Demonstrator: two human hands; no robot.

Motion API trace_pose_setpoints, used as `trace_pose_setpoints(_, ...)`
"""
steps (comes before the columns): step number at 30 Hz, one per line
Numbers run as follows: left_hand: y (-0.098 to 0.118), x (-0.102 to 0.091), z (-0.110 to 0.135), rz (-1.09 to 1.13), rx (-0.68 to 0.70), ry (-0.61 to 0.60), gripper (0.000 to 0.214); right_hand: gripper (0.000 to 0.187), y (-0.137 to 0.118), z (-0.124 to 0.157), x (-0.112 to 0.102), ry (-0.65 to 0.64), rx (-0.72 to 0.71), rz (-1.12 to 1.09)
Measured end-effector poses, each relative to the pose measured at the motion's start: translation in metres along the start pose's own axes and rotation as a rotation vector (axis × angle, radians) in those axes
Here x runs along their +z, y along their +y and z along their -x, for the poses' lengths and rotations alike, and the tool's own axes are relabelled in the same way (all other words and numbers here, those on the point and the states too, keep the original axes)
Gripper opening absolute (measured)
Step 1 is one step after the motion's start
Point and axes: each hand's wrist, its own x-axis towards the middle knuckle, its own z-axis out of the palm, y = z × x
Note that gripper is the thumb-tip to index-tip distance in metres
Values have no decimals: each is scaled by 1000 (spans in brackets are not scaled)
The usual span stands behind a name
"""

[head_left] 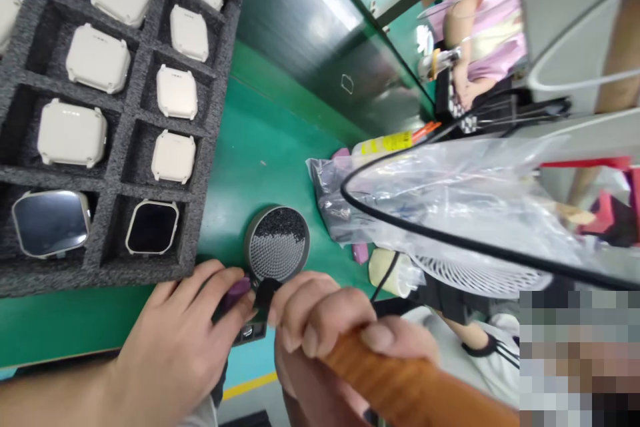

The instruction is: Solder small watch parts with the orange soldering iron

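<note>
My left hand [185,340] is at the front edge of the green bench, fingers curled round a small purple object [237,289]. What that object is, I cannot tell. My right hand [325,320] is closed round an orange-brown, wood-grained handle [400,377] that runs to the lower right. A black piece [265,293] shows at its fingertips; whether it belongs to the handle is unclear. Just beyond both hands stands a round grey dish [277,265] with a dotted floor and tiny black parts heaped on its far side.
A dark foam tray [213,113] at left holds several pale watch cases [173,156], two with dark screens [153,227]. Clear plastic bags [450,193], a black cable [425,230] and a white fan grille [480,277] are at right. Another person's hand [465,87] works farther off.
</note>
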Motion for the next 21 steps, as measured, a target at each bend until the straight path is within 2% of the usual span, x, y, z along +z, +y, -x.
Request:
trace_pose_setpoints(1, -1, -1, 1, -6, 2, -5, 32, 32, -3, -2, 5, 110, -48, -35)
trace_pose_setpoints(3, -3, -3, 3, -6, 32, -41, 29, 34, -7, -3, 9, 249, -94, -61)
trace_pose_setpoints(6, -6, -4, 7, 14, 113, -103, 37, 41, -9, -1, 6, 319, -90, -45)
trace_pose_setpoints(8, -7, -3, 7, -2, 125, -83, 34, 47, -9, 2, 2, 319, -65, -86)
trace_pose_setpoints(12, -5, -1, 4, -83, 109, -26, 23, 48, -5, 9, -5, 298, 5, -140)
trace_pose_setpoints(17, -5, 0, 5, -28, 144, -79, 32, 50, -3, 10, -8, 288, 41, -158)
trace_pose_setpoints(21, -8, 1, 6, 9, 152, -53, 35, 55, -3, 8, -8, 292, 40, -139)
